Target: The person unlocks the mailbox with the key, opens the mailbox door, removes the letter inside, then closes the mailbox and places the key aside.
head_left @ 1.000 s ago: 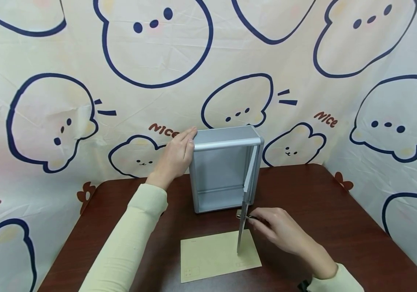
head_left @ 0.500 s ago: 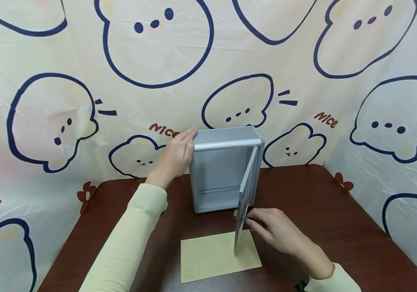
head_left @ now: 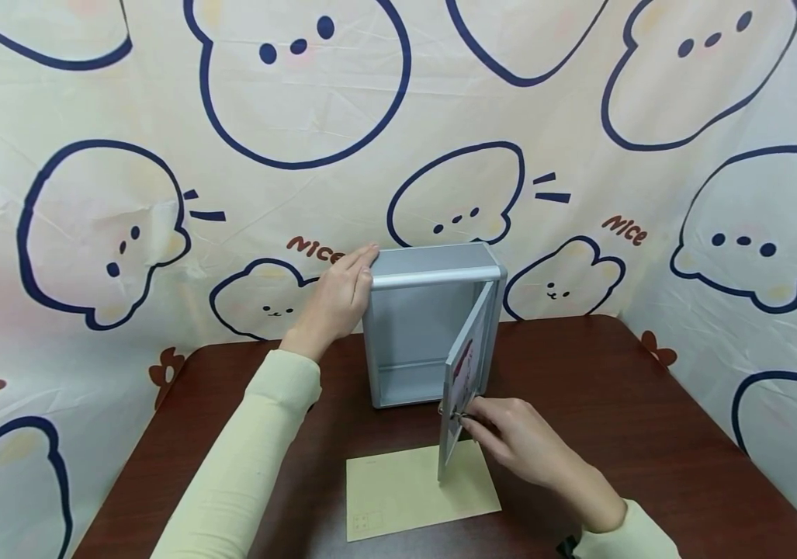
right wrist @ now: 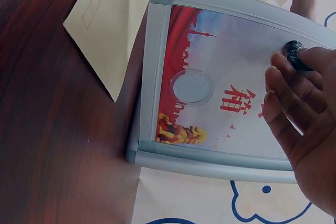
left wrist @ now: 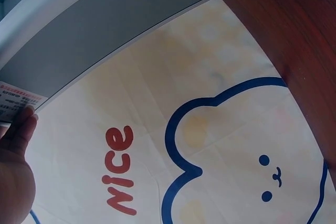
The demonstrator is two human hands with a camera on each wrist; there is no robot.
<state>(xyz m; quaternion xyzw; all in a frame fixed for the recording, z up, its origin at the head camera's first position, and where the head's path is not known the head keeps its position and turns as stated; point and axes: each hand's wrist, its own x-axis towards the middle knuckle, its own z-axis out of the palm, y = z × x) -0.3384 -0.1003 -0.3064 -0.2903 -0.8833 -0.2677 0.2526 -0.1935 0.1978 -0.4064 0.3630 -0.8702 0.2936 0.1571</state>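
A grey metal box (head_left: 433, 259) stands upright on the table, its inside visible past a hinged door (head_left: 469, 361) that is swung partway out. My left hand (head_left: 337, 299) rests on the box's upper left corner, fingers over the top edge. With thumb and forefinger, my right hand (head_left: 527, 444) pinches a black-headed key (right wrist: 294, 56) at the lock near the door's free edge. In the right wrist view, the door's front carries a red and blue printed picture, red lettering (right wrist: 236, 100) and a round clear window (right wrist: 191, 87).
A tan envelope (head_left: 398, 497) lies flat on the dark wooden table (head_left: 622, 411), in front of the box, and the door's lower corner overlaps it in the head view. Behind the box hangs a cloth (head_left: 286, 202) with bear drawings. A printed label (left wrist: 18, 100) is on the box's side.
The door has swung left toward the box's opening, so more of its printed front shows. My right hand has moved slightly left with the key; my left hand has stayed on the corner.
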